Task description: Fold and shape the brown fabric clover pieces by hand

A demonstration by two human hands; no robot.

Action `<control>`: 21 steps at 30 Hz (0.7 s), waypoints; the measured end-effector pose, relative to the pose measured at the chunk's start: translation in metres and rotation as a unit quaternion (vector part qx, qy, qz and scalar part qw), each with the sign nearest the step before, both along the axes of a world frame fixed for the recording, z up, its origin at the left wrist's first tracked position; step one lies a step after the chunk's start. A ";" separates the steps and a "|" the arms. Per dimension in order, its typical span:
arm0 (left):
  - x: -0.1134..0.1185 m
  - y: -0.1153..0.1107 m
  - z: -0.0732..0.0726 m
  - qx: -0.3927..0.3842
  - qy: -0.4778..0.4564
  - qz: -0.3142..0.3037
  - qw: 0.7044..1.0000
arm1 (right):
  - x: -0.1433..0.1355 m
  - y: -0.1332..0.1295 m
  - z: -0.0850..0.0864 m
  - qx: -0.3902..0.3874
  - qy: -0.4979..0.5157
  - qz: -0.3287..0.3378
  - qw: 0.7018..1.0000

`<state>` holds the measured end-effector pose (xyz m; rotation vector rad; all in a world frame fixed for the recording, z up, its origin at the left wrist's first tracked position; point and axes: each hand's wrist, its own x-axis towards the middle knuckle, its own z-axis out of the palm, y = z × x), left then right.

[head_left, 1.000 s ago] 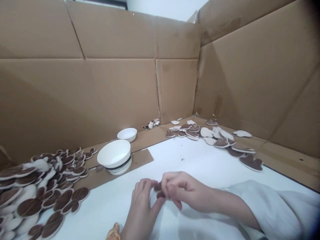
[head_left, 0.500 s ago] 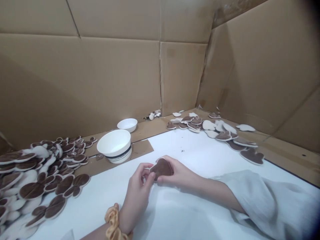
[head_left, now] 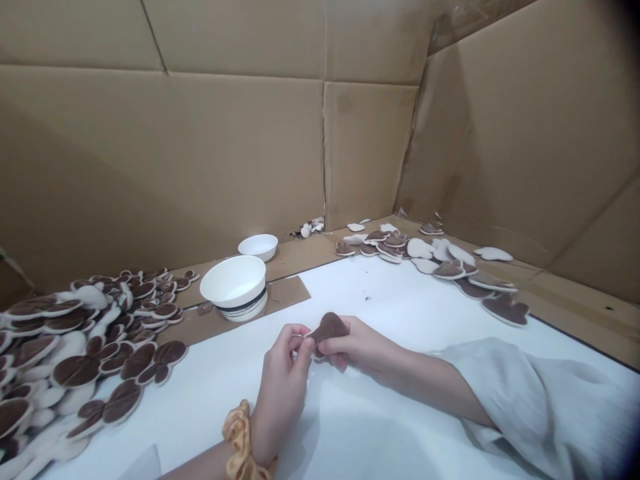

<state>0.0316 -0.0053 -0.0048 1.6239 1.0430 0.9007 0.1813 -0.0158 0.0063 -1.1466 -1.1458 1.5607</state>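
Note:
Between my two hands is a brown plush fabric piece (head_left: 330,327) with a pale edge, held just above the white table surface. My left hand (head_left: 289,360), with a yellow scrunchie (head_left: 241,440) at its wrist, pinches the piece's left end between thumb and fingers. My right hand (head_left: 355,343) grips the right side, its thumb across the brown face and its fingers partly hidden behind. Part of the piece's outline is covered by my fingers.
A large pile of brown-and-white plush pieces (head_left: 75,370) lies at left. Two white bowls, a larger one (head_left: 243,310) with dark stripes and a smaller one (head_left: 259,252), stand behind my hands. More loose pieces (head_left: 505,309) lie at back right. Cardboard walls (head_left: 240,147) enclose the table.
My right hand has shifted its hold, and its thumb now lies across the piece, which looks bent or turned. My left hand keeps its pinch. The whole view has shifted slightly.

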 end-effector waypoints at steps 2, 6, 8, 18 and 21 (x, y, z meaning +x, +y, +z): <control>0.000 0.000 -0.001 0.000 -0.002 -0.009 1.000 | -0.001 0.000 -0.001 -0.001 -0.003 0.003 1.000; -0.001 0.000 -0.004 0.003 -0.005 -0.022 1.000 | -0.002 -0.001 -0.003 0.010 -0.011 -0.002 1.000; -0.002 0.002 -0.006 -0.003 -0.005 -0.027 1.000 | -0.003 -0.001 -0.004 0.018 -0.020 -0.005 1.000; -0.002 0.003 -0.012 0.004 0.038 -0.030 0.999 | -0.002 -0.004 -0.011 0.082 -0.053 -0.002 0.995; 0.000 -0.001 -0.012 0.010 0.029 -0.024 0.999 | -0.003 -0.005 -0.011 0.082 -0.041 -0.009 0.996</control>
